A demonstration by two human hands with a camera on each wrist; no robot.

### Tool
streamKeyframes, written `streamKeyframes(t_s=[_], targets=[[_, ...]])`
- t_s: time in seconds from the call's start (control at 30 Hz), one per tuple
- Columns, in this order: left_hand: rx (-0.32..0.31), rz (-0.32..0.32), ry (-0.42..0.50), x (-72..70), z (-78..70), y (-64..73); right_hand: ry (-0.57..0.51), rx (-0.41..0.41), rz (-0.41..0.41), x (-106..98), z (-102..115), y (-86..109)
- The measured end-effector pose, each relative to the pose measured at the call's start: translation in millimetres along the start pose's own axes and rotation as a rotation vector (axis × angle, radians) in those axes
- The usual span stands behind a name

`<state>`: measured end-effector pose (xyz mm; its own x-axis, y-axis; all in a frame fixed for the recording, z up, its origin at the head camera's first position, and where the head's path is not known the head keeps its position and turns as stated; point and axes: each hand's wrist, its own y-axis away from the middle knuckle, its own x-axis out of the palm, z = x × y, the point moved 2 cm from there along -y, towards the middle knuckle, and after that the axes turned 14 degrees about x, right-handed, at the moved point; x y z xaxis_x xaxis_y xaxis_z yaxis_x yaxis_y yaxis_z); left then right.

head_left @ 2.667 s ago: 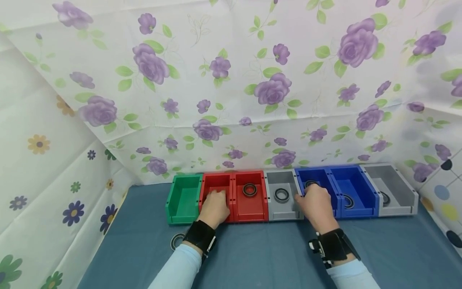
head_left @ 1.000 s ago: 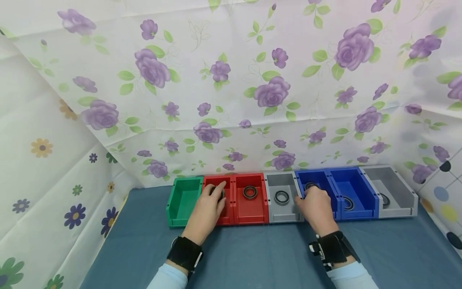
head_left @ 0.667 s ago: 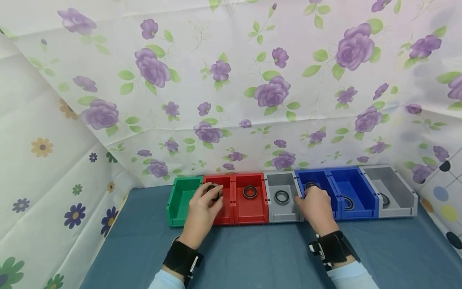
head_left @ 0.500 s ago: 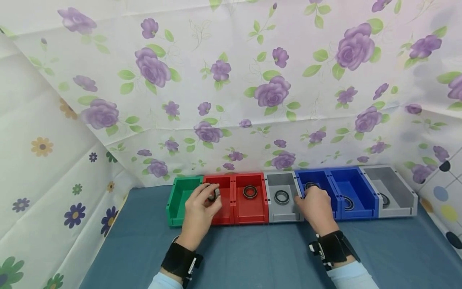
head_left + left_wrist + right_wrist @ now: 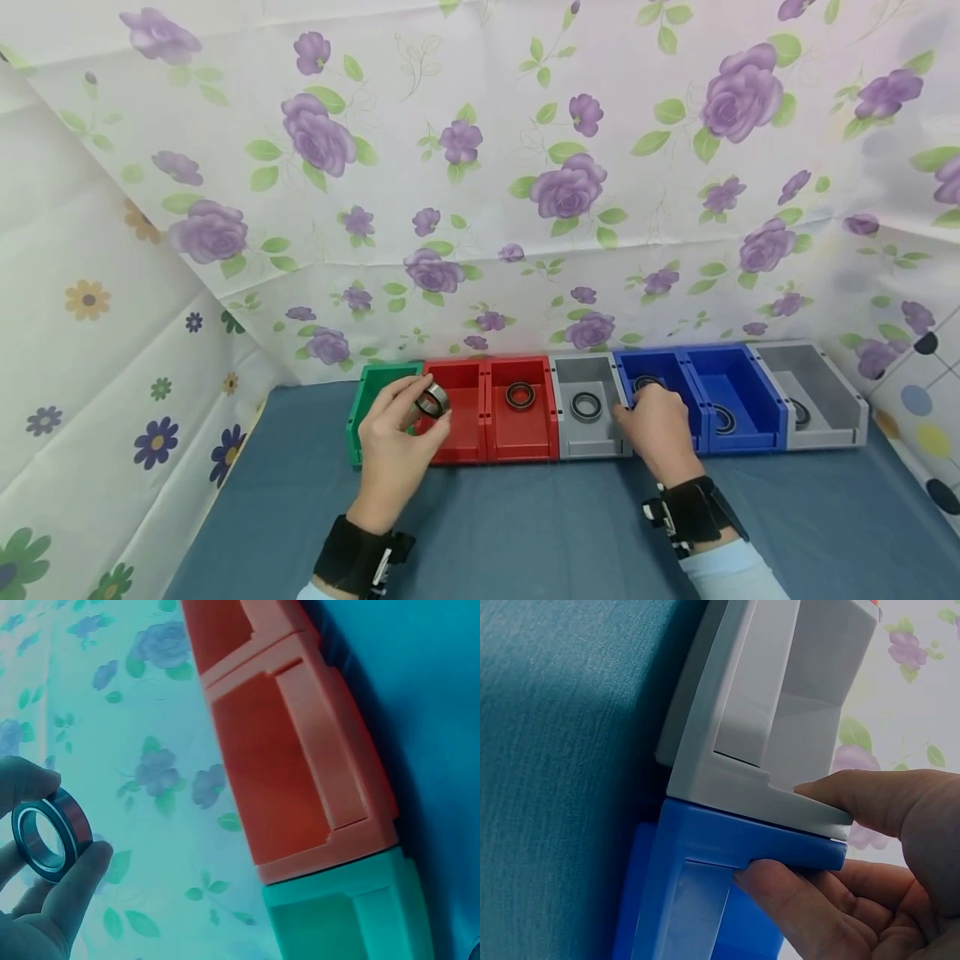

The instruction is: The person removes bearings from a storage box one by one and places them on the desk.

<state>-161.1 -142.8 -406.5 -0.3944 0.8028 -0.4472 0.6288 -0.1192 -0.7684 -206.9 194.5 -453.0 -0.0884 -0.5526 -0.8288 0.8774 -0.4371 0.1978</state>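
Observation:
My left hand (image 5: pixel 393 450) pinches a bearing (image 5: pixel 76 819) between thumb and fingertips. In the head view it is held up over the green bin (image 5: pixel 358 421) and the left red bin (image 5: pixel 465 417), tilted so its hole shows. My right hand (image 5: pixel 660 429) grips the touching side walls of the middle grey bin (image 5: pixel 727 778) and the left blue bin (image 5: pixel 769 840), thumb on the grey side and fingers on the blue. One bearing (image 5: pixel 573 407) lies in that grey bin. Another bearing (image 5: pixel 642 381) in the left blue bin is partly hidden by my right hand.
The bins stand in one row along a flowered backdrop (image 5: pixel 480 292) on a blue cloth (image 5: pixel 525 533). Single bearings lie in the right red bin (image 5: pixel 521 442), the right blue bin (image 5: pixel 720 379) and the far-right grey bin (image 5: pixel 825 392).
My left hand has come up out of the left red bin with a bearing, moving left and back toward me while the bearing turned. The right hand keeps its place.

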Motion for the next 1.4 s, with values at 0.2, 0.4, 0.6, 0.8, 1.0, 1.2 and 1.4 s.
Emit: streamKeyframes(t_s=[0.2, 0.4, 0.6, 0.8, 1.0, 1.2, 1.4], targets=[[-0.012, -0.042, -0.040, -13.9, -6.3, 1.4, -0.005, 0.006, 0.011, 1, 0, -0.4], [-0.106, -0.030, -0.097, -21.9, -5.3, 10.8, -0.008, -0.001, 0.004, 1, -1, -0.1], [-0.177, 0.040, -0.124, -18.1, 0.7, 29.3, -0.009, 0.006, 0.014, 1, 0, -0.6], [-0.225, 0.124, -0.175, -10.7, 4.9, 45.1, -0.005, 0.012, 0.011, 1, 0, -0.7], [-0.314, 0.297, -0.207, -0.4, 8.8, 58.8, -0.001, 0.014, 0.010, 0, 0, -1.7], [-0.346, 0.417, -0.220, 7.6, 13.0, 68.8, -0.002, -0.003, -0.008, 0, -1, -1.7], [-0.369, 0.482, -0.236, 12.5, 18.1, 75.8, 0.004, -0.026, -0.020, 0, -1, -1.4]])
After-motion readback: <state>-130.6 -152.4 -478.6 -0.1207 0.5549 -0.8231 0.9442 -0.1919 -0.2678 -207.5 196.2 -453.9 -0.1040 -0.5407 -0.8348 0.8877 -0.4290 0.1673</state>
